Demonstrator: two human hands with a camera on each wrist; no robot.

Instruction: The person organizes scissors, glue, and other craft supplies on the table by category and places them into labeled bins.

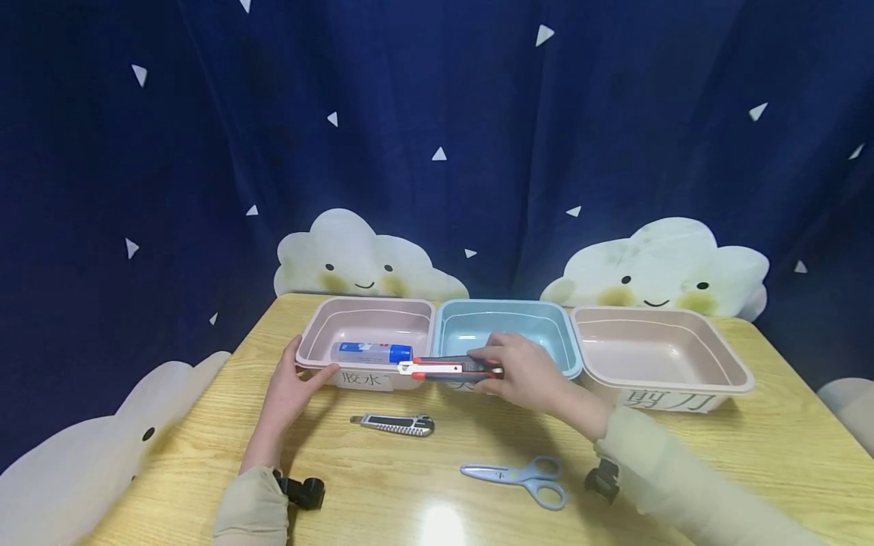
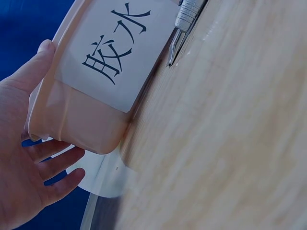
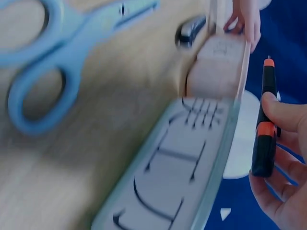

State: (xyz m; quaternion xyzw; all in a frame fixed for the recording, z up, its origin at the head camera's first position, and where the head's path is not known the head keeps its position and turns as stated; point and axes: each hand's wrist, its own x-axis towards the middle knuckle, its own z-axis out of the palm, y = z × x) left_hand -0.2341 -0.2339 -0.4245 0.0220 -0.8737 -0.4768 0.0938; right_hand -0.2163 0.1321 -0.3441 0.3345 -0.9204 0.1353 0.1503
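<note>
Right hand (image 1: pixel 522 371) grips a black-and-red box cutter (image 1: pixel 447 368), holding it above the front rims of the leftmost pale pink plastic tub (image 1: pixel 369 301) and a light blue plastic tub (image 1: pixel 505 305). Fingers loosely extended, the left hand (image 1: pixel 288 393) touches the pink one's front left corner; inside lies a clear, blue-capped bottle (image 1: pixel 372 352).

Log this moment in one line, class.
Left hand: touches left pink bin | right hand: holds red-black cutter | blue-capped tube: in that bin | silver cutter, blue scissors: on table
</note>
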